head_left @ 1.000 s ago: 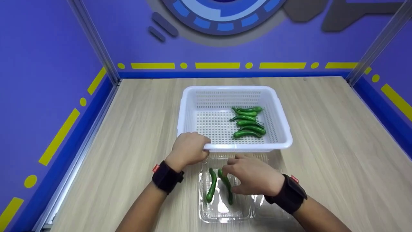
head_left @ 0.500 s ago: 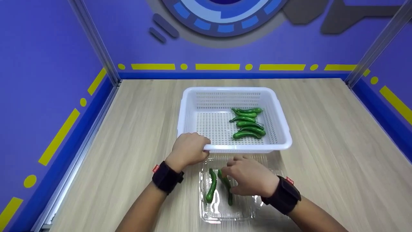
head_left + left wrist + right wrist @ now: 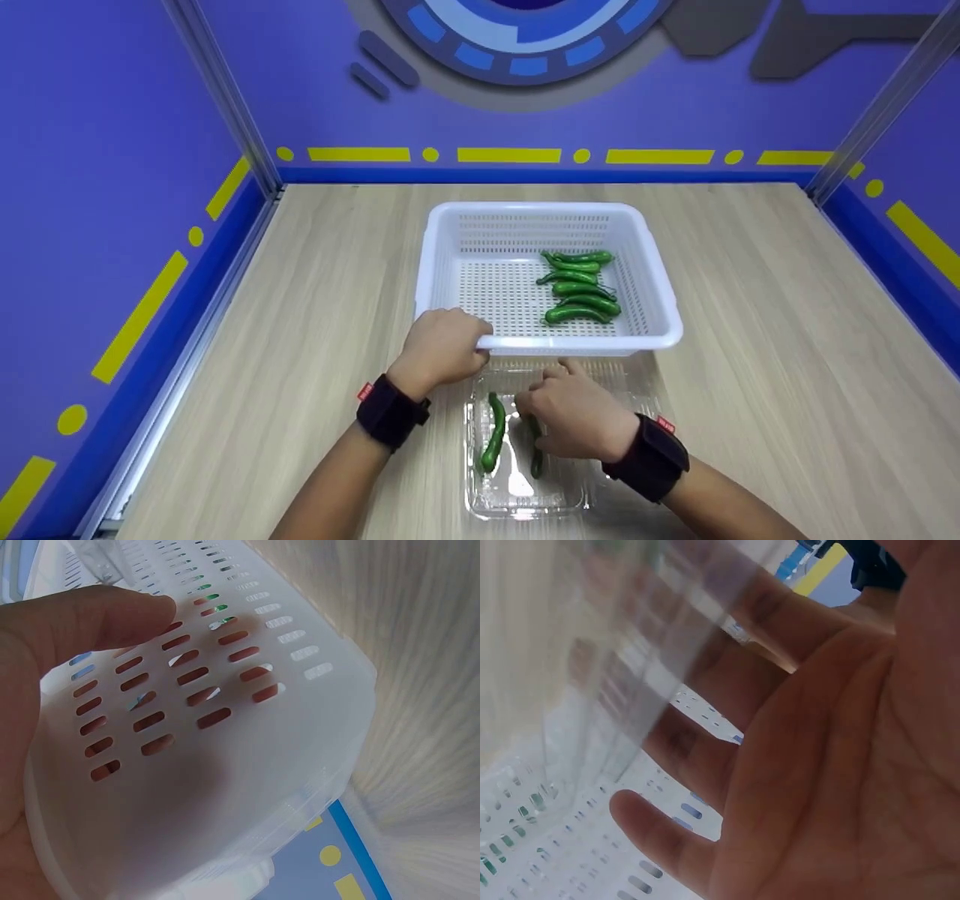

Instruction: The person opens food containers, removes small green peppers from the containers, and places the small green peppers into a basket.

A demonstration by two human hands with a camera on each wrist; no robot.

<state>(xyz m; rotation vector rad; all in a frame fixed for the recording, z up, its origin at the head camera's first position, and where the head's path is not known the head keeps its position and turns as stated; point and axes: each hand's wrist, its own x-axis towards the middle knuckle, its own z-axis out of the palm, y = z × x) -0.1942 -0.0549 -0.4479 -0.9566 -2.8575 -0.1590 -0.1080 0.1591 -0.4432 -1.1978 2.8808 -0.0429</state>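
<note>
My left hand [image 3: 442, 346] grips the near-left rim of a white perforated plastic basket [image 3: 577, 343]; in the left wrist view its thumb [image 3: 120, 615] lies against the slotted wall. In front of the basket lies a clear plastic clamshell box [image 3: 487, 504]. Two green chili peppers are in it: one [image 3: 493, 442] lies lengthwise on the left, the other [image 3: 536, 466] partly under my right hand [image 3: 581, 412]. That hand's curled fingers and thumb hold the second pepper, whose upper part they hide. The right wrist view shows the fingers [image 3: 705, 675] behind clear plastic.
Several more green chili peppers [image 3: 577, 289] lie in a row on the basket's right side. The box's clear lid part extends right, under the right wrist. Wood-grain table [image 3: 765, 315] surrounds them, with blue panels [image 3: 112, 187] at the back and sides.
The right wrist has shifted slightly left, and its fingers now cover the second pepper's upper end, which has moved a little right. The left hand and basket stay in place.
</note>
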